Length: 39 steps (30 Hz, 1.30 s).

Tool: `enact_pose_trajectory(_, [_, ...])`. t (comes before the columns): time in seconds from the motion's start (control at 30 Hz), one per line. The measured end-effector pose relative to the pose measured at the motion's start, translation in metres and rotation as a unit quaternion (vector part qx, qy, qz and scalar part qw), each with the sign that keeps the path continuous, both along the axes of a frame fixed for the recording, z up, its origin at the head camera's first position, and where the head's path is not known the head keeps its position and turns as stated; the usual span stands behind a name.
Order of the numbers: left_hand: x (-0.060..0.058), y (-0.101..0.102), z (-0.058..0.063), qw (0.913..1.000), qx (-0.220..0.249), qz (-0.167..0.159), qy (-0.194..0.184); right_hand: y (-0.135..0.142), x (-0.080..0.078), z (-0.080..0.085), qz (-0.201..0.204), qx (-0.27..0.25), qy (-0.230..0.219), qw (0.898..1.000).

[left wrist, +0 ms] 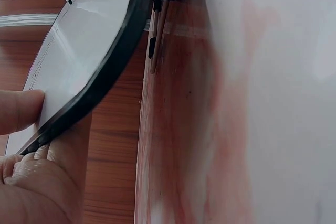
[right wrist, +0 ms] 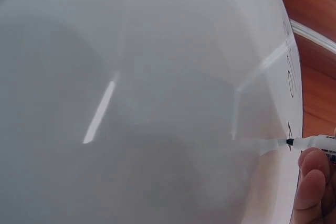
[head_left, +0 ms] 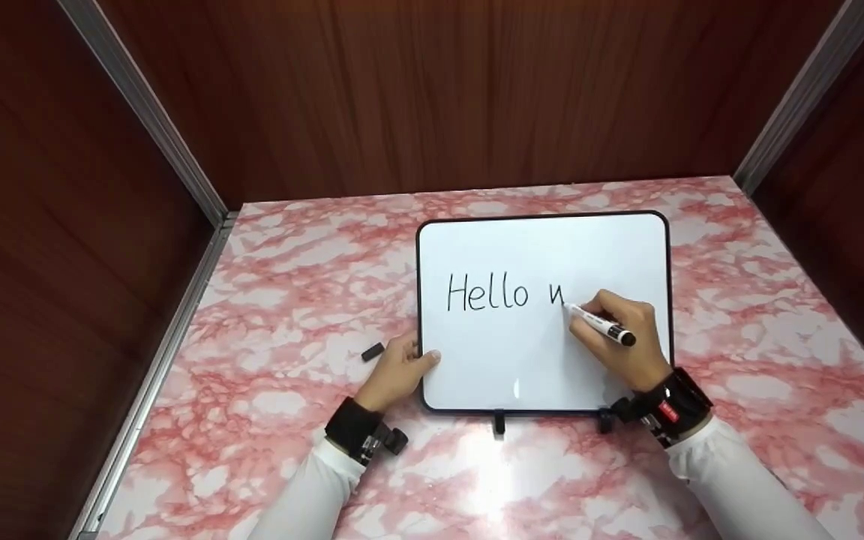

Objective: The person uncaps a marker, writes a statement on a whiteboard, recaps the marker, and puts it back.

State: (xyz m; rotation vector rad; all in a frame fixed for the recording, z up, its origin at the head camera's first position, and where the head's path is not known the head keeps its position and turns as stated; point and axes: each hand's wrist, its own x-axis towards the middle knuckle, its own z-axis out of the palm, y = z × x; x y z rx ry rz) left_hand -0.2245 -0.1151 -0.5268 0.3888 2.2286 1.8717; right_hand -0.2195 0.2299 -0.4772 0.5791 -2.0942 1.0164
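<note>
A white board [head_left: 507, 345] with a black frame stands tilted back on small black feet on the table. Black handwriting [head_left: 488, 292] on it reads "Hello", followed by a short zigzag stroke. My right hand [head_left: 623, 337] pinches a white marker [head_left: 598, 324] with a black end; in the right wrist view the marker's black tip [right wrist: 290, 141] meets the board at that stroke. My left hand [head_left: 398, 371] grips the board's lower left edge, thumb [left wrist: 21, 109] on the front face and the other fingers behind the frame. Just left of this hand lies a black marker cap [head_left: 373, 352].
The table [head_left: 289, 300] has a red and white marbled top. Dark wood panels [head_left: 432, 97] enclose it at the back and both sides, with metal strips [head_left: 154, 112] along the corners. Two black feet [head_left: 499, 422] stick out under the board's front edge.
</note>
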Motion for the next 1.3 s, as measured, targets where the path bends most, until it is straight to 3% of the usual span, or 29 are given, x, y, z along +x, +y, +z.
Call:
enact_pose_trajectory(0.77, [0.000, 0.000, 0.000, 0.9999, -0.013, 0.004, -0.001, 0.005, -0.009, 0.008, -0.029, -0.005, -0.006, 1.000])
enact_pose_trajectory(1.3, [0.000, 0.000, 0.000, 1.0000, -0.009, 0.001, 0.000, 0.006, -0.010, 0.012, -0.021, -0.012, -0.007, 1.000])
